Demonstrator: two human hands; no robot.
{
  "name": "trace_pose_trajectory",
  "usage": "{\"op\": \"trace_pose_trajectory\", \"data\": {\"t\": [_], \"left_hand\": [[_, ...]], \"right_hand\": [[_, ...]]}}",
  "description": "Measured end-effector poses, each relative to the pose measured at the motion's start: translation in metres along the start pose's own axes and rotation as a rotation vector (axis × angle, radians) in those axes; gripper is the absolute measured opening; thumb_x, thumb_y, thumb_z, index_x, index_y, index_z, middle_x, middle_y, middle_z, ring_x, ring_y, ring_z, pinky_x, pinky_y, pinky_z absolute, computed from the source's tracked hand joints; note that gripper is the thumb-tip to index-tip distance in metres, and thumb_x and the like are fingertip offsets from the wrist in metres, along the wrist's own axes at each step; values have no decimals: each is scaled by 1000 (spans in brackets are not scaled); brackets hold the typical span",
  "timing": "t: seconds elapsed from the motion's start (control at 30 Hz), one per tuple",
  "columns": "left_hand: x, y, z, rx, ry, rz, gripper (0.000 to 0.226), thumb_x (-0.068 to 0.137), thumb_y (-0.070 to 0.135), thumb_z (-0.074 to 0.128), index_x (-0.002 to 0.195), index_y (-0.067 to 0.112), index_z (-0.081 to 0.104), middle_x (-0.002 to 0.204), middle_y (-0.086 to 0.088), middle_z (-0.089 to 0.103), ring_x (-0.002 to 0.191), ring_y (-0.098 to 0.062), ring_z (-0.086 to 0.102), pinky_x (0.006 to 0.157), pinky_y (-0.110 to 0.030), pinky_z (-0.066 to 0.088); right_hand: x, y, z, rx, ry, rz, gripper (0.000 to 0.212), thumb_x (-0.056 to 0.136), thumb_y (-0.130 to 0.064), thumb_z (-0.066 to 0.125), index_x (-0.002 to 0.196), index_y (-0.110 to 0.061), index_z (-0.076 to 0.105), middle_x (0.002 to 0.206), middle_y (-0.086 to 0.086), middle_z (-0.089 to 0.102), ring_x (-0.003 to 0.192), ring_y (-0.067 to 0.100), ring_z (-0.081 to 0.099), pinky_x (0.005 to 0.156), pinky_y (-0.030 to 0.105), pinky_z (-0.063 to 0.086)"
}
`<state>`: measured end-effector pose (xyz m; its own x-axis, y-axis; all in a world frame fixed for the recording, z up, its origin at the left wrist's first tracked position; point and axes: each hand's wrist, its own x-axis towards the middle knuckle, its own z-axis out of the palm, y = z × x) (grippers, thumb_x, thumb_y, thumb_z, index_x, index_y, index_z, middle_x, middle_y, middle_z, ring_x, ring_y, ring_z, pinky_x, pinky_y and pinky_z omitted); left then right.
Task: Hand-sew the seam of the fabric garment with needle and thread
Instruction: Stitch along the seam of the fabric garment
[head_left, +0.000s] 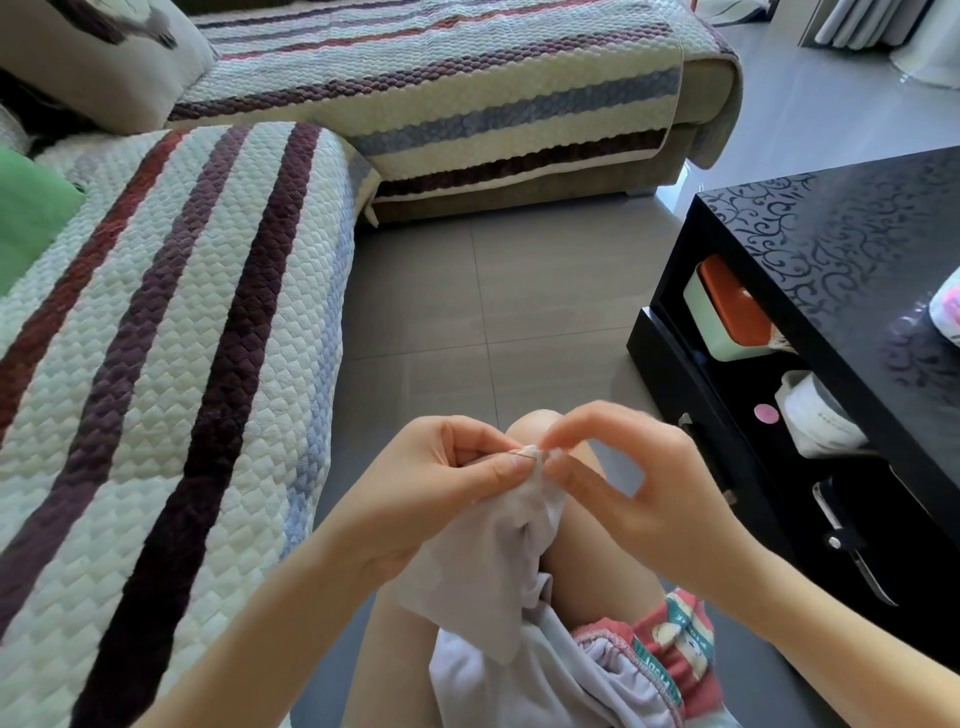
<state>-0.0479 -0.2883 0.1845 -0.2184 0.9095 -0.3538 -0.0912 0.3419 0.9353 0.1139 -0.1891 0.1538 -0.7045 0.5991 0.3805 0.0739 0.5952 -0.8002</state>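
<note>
The left hand (457, 467) grips the pale lilac garment (498, 561), thumb and forefinger clenched on a small fold of its seam edge (535, 454). The rest of the cloth hangs below that grip into the lap. Directly opposite, touching the same fold, the right hand (634, 483) pinches with thumb and forefinger, its other fingers loosely spread. A thin pale sliver lies across the fold between the two pinches and may be the needle (522, 453); it is too small to be sure. The thread cannot be made out.

The risks, as I judge them:
- The fingertips of both hands crowd the fold, so a point pushed through blind could prick the left thumb just behind the cloth
- Only a narrow bit of edge is held; a hard tug could pull it out of the left pinch or pucker the seam
- The slack cloth under the grip may catch a loop of thread and knot it
- A needle let go here would fall past the knee (535, 421) to the grey floor (467, 322)
</note>
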Motion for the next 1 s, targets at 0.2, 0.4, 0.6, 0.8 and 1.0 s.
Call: {"op": "trace_pose_trajectory", "data": {"t": [0.2, 0.4, 0.6, 0.8, 1.0], "left_hand": [[6, 1, -1, 33, -60, 35, 11, 75, 26, 71, 76, 18, 77, 82, -8, 73, 81, -16, 66, 79, -28, 51], [12, 2, -4, 150, 28, 22, 12, 81, 24, 77, 77, 13, 77, 71, 1, 70, 68, -5, 59, 63, -17, 44], [5, -4, -12, 138, 40, -19, 22, 75, 28, 76, 82, 7, 75, 80, -11, 73, 72, -10, 62, 66, -20, 46], [-5, 7, -29, -83, -5, -43, 5, 74, 12, 76, 71, 8, 76, 72, -7, 72, 63, -8, 66, 56, -15, 51], [-8, 7, -28, -92, 33, -78, 13, 71, 15, 68, 73, 5, 76, 73, -10, 71, 63, -10, 65, 57, -16, 52]], "right_hand": [[11, -1, 5, -298, 96, -381, 19, 93, -28, 58, 84, -20, 72, 107, -1, 66, 100, 18, 60, 99, 45, 38], [18, -26, 0, 314, 7, -148, 7, 91, -13, 56, 87, -13, 61, 82, -3, 71, 81, 17, 71, 100, 41, 48], [43, -18, -36, 809, 39, 261, 5, 81, -23, 60, 76, -24, 58, 53, -1, 41, 43, 13, 31, 40, 20, 32], [53, 118, -76, 174, 286, 518, 29, 99, -5, 45, 75, -22, 49, 48, -12, 38, 41, 4, 28, 42, 20, 23], [51, 156, -84, -416, 313, 562, 8, 96, -22, 51, 89, -19, 54, 68, 1, 54, 66, 24, 51, 66, 35, 38]]}}
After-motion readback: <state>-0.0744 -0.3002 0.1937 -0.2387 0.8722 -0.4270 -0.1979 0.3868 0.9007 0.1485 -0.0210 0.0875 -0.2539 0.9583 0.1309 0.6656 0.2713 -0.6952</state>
